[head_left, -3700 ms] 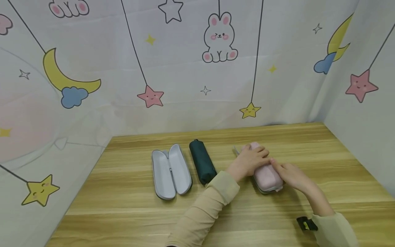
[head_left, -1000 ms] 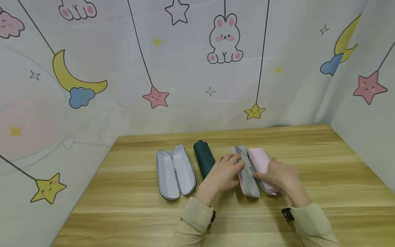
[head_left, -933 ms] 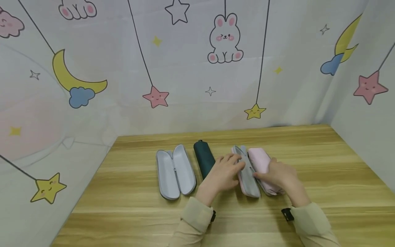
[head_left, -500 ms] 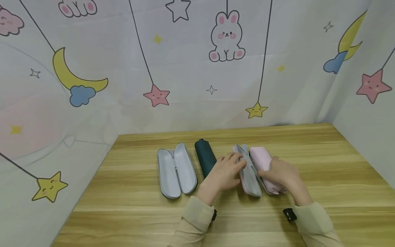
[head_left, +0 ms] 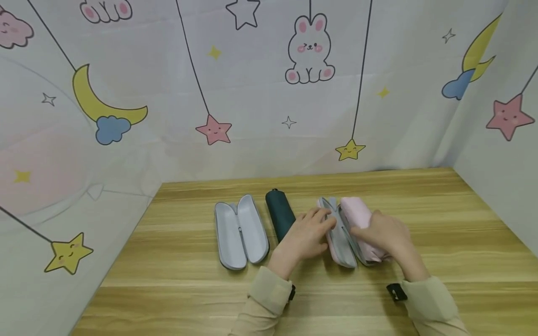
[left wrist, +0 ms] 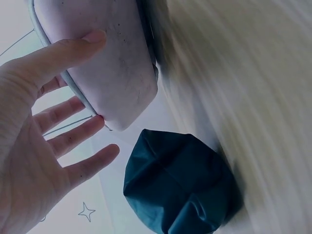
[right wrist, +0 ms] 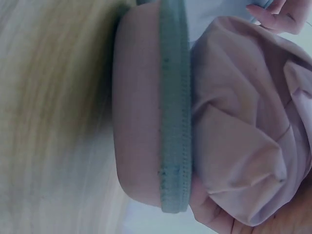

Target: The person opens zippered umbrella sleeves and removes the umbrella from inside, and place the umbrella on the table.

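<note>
A pink hard-shell zip case (head_left: 343, 249) lies spread apart on the table, its grey lining showing. My left hand (head_left: 303, 235) holds its left half by the rim; in the left wrist view the thumb presses the outer pink shell (left wrist: 117, 78) with most fingers spread behind the edge. At the right half, my right hand (head_left: 384, 233) grips a folded umbrella in a pink fabric sleeve (head_left: 356, 212), thumb on the near side. The right wrist view shows the sleeve's gathered end (right wrist: 243, 112) above the zip edge (right wrist: 174, 107) of the case.
A folded umbrella in a dark green sleeve (head_left: 279, 212) lies left of my left hand, partly hidden by it. Farther left a second case (head_left: 229, 238) lies spread with a light grey lining. The wooden table (head_left: 168, 298) meets a printed curtain (head_left: 252, 93) behind.
Earlier both hands were on the pink case while it was closed; now it is spread apart. Over the last second the pink umbrella has risen slightly in the right hand. The left hand stays put.
</note>
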A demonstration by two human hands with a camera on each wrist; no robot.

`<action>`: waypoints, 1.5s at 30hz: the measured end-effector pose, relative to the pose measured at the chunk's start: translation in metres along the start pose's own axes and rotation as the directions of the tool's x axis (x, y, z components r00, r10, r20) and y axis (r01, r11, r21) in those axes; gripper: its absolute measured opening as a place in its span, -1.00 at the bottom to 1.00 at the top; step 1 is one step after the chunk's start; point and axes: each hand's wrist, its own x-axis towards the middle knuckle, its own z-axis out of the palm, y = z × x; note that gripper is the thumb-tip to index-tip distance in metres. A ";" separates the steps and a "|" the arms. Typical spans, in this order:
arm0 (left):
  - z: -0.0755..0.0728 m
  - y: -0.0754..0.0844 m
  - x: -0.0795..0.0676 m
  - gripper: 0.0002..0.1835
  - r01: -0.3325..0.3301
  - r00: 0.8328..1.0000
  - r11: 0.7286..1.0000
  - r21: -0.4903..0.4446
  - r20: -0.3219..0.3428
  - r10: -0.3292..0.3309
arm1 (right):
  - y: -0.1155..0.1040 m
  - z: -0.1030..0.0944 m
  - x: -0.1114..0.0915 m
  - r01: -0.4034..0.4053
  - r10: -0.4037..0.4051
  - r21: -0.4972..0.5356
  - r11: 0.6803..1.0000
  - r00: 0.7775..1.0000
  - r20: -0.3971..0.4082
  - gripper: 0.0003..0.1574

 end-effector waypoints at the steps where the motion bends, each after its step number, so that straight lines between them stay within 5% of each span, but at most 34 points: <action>1: 0.000 0.000 0.000 -0.57 0.001 1.000 1.000 0.000 0.003 -0.001 | 0.000 -0.001 0.000 0.004 -0.004 0.004 1.000 1.000 -0.005 -0.17; 22: -0.003 -0.002 -0.002 -0.55 0.030 0.999 0.999 -0.028 0.041 -0.029 | -0.008 -0.034 -0.018 0.024 -0.021 0.051 0.998 0.998 -0.055 -0.10; 30: -0.002 -0.003 -0.003 -0.56 0.030 0.998 0.999 -0.031 0.050 -0.028 | 0.002 -0.040 -0.021 0.014 -0.011 0.035 0.999 0.997 -0.078 -0.19; 45: -0.003 -0.004 -0.005 -0.68 0.030 0.999 0.999 -0.021 0.041 -0.029 | 0.034 -0.044 -0.013 -0.001 0.003 0.029 1.000 0.999 -0.038 -0.06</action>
